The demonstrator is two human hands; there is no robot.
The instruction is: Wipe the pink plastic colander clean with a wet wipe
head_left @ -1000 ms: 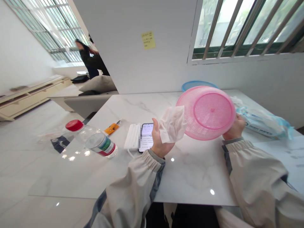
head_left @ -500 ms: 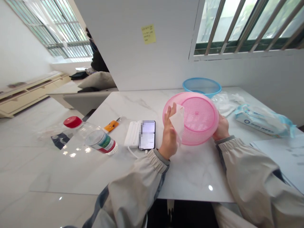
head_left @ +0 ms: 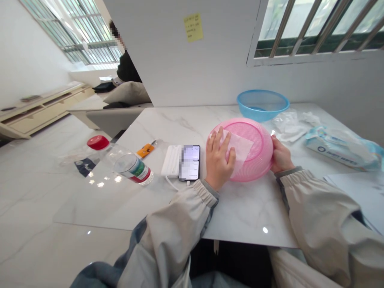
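pink basket (head_left: 259, 149) tilts base-up, looking longest left-to-right, left hand (head_left: 218, 165) spread over a wipe (head_left: 241, 149), right hand (head_left: 282, 157) pinching the basket's edge.

red-capped bottle (head_left: 129, 165), phone (head_left: 192, 163), yellow note (head_left: 193, 28)

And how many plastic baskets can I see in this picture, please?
2. The pink basket is in the right hand, with the left hand holding a wipe against it. The blue basket stands behind it on the table, near the wall.
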